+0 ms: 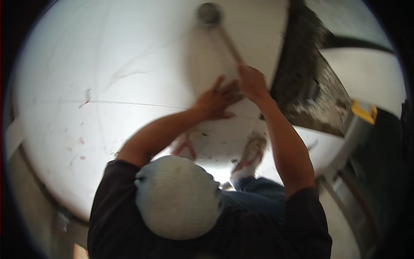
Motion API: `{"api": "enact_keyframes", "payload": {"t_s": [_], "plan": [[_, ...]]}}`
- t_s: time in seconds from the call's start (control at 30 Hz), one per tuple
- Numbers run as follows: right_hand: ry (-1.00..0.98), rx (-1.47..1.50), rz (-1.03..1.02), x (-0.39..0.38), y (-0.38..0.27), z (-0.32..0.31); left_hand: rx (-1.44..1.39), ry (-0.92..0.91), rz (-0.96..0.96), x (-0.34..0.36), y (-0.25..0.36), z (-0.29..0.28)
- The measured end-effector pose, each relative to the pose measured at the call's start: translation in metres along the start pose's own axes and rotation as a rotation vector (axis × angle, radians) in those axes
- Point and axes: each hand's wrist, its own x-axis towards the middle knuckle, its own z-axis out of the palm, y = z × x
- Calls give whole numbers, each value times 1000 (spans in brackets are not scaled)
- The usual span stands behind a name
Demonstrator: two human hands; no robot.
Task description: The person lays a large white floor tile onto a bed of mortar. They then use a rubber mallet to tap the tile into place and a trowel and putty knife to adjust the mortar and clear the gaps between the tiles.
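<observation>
My right hand (253, 83) is closed around the wooden handle of a mallet (230, 45). Its round dark head is at the far end, above a smooth white floor slab (142, 47), and is blurred by motion; I cannot tell whether it touches. My left hand (219, 100) lies beside the right one, fingers spread out over the slab, holding nothing. A thin straight joint (142, 104) runs across the white surface to the left of my hands.
Right of the slab is a rough dark grey strip of mortar-like material (306, 82). Beyond it is a yellow-topped object (365, 111). Small reddish scraps (82, 140) lie at the left. My sandalled foot (253, 151) stands below my hands.
</observation>
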Motion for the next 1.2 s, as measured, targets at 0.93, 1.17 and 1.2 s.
{"api": "enact_keyframes", "payload": {"t_s": [0.93, 1.17, 1.2], "plan": [[62, 165, -135, 38, -37, 37, -196, 98, -572, -150, -60, -19], [-77, 151, 105, 24, -24, 36, -201, 115, -375, -151, -60, -28], [-112, 3, 45, 26, -29, 41, -201, 129, -354, -153, -64, -26]]}}
